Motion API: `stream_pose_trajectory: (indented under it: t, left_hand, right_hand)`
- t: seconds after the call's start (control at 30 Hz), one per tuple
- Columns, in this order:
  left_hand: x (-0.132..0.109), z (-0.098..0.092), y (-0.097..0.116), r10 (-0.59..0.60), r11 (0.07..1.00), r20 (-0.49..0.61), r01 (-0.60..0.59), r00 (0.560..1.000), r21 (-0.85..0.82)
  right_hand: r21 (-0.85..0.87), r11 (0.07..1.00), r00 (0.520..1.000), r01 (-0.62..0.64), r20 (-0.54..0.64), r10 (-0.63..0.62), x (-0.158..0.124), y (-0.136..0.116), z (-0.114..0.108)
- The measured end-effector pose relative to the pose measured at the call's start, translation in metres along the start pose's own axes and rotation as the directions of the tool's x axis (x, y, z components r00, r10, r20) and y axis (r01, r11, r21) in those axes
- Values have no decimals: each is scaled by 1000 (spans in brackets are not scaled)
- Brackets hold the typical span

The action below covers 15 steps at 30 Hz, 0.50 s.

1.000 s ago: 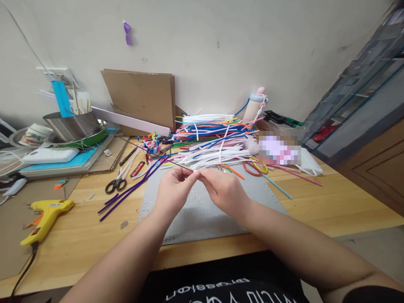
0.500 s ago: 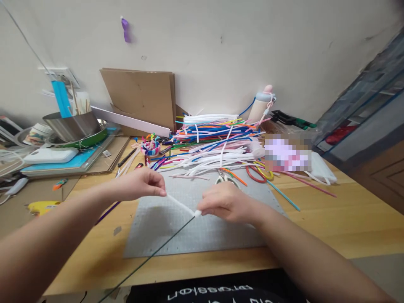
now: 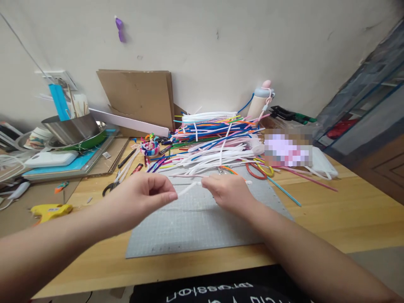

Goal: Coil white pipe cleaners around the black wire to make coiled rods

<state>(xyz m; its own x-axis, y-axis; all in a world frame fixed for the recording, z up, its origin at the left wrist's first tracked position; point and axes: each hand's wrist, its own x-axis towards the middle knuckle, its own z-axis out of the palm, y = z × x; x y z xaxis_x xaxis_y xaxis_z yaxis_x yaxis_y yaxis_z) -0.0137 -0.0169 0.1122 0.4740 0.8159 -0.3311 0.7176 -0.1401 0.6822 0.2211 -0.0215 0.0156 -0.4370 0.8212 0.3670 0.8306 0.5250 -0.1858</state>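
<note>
The left hand (image 3: 145, 194) is pinching a white fuzzy stem (image 3: 188, 189) between thumb and forefinger; the right hand (image 3: 229, 191) is gripping the stem with curled fingers; the stem is spanning the gap between both hands, above the gray cutting mat (image 3: 189, 229); multicolored stem bundles (image 3: 217, 141) are lying along the mat's far side.

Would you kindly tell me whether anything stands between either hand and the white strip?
Nothing visible does: the left hand pinches the white strip, and the right hand holds it at the other end of the visible stretch, above the grey mat.
</note>
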Motion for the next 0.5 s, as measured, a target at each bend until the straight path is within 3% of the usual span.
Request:
stream_pose_trajectory:
  t: [0.13, 0.23, 0.37, 0.5]
  left_hand:
    - [-2, 25, -14, -26, 989, 126, 44, 992, -143]
    - [12, 32, -33, -11, 978, 177, 47, 984, -202]
    - [42, 23, -56, -22, 985, 106, 40, 994, -167]
    - [71, 2, -59, 67, 993, 16, -65, 998, -94]
  right_hand:
    - [366, 917, 975, -158, -88, 203, 3, 4, -2]
    - [684, 719, 971, -125, -65, 231, 6, 5, -4]
    - [891, 453, 993, -28, -27, 116, 6, 1, -10]
    - [917, 399, 988, -17, 78, -135, 3, -2, -13]
